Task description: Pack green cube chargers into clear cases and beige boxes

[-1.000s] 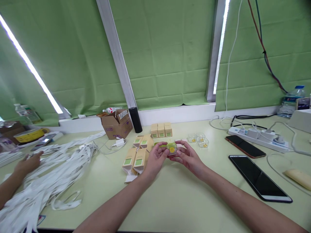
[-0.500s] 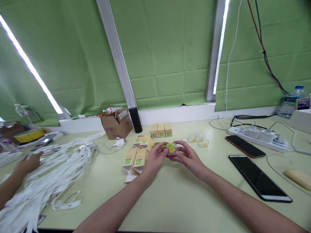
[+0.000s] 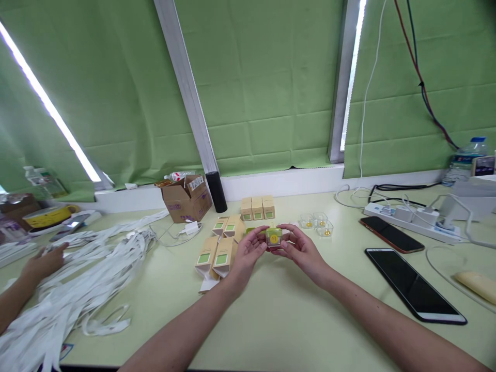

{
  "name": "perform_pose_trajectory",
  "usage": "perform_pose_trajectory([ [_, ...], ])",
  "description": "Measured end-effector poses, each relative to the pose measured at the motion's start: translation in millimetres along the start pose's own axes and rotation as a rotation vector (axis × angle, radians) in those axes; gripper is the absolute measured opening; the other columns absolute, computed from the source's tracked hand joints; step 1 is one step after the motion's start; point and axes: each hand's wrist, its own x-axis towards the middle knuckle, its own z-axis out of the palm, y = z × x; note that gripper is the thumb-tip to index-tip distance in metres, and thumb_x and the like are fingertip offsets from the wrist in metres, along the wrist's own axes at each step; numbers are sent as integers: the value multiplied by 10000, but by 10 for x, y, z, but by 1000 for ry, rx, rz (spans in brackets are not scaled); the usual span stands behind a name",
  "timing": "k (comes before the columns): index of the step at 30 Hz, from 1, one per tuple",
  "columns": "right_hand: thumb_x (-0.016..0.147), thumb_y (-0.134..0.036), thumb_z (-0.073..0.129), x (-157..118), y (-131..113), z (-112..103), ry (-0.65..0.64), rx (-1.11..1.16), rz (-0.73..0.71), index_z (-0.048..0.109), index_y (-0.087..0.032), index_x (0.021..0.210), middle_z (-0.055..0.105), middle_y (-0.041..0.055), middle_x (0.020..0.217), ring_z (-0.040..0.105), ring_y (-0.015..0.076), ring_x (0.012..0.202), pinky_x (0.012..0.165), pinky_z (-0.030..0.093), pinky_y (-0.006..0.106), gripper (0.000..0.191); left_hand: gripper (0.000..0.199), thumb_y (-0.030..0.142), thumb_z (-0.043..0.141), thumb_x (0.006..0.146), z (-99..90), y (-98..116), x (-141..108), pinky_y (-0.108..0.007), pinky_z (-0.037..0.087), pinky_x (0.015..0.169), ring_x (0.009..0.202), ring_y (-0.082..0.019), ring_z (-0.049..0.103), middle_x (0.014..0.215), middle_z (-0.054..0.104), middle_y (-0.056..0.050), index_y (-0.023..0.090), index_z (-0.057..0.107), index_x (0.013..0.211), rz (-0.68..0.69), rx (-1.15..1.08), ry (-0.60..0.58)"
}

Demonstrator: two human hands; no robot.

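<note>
A small clear box with a green top and a yellow round mark [image 3: 273,238] is held between both hands above the table. My left hand [image 3: 250,253] grips its left side, and my right hand [image 3: 301,252] grips its right side with the fingers curled round it. Left of my left hand stand cardboard boxes with green windows [image 3: 222,257]. Three more small cartons [image 3: 257,208] stand in a row behind. Several clear plastic cases with yellow dots [image 3: 321,222] lie beyond my right hand. Something green shows partly behind my left fingers.
A co-worker's hand [image 3: 44,263] rests at white straps [image 3: 89,279] on the left. Behind are an open carton [image 3: 187,199] and a black cylinder [image 3: 216,192]. Two phones [image 3: 414,284] [image 3: 391,233], a power strip [image 3: 414,221] and cables lie right.
The clear box has tilted slightly in my hands, its yellow mark now facing me more squarely. A white box at the far right has shifted left, towards the power strip.
</note>
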Motion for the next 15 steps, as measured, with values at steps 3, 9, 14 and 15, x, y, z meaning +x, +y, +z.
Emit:
perform_pose_trajectory([
  [3, 841, -510, 834, 3, -13, -7, 13, 8, -3, 655, -313, 1251, 674, 15, 988, 735, 238, 992, 1061, 556, 572, 489, 649, 353, 908, 753, -4, -25, 10, -387, 565, 958, 1117, -266, 682, 1189, 714, -119, 222, 647, 1332, 34, 13, -39],
  [9, 853, -519, 824, 4, 30, -10, -3, 46, 20, 641, -320, 1287, 707, 33, 1063, 730, 232, 1016, 1068, 548, 555, 512, 639, 292, 903, 758, 55, -4, 13, -398, 574, 955, 1096, -251, 687, 1128, 706, -98, 220, 597, 1314, 23, 106, 3],
  [14, 870, -511, 811, -3, 56, 3, -43, 76, 23, 656, -306, 1312, 727, 27, 996, 727, 231, 989, 1065, 542, 580, 511, 602, 287, 895, 754, 70, -18, 20, -400, 575, 931, 1068, -243, 676, 1126, 671, -89, 214, 589, 1267, 16, 137, 55],
  [15, 874, -515, 806, -4, 51, 4, -48, 80, 27, 655, -303, 1325, 733, 29, 988, 729, 229, 975, 1063, 542, 584, 520, 576, 294, 887, 764, 68, -25, 18, -403, 569, 940, 1085, -250, 667, 1135, 668, -94, 211, 595, 1254, 29, 154, 61],
])
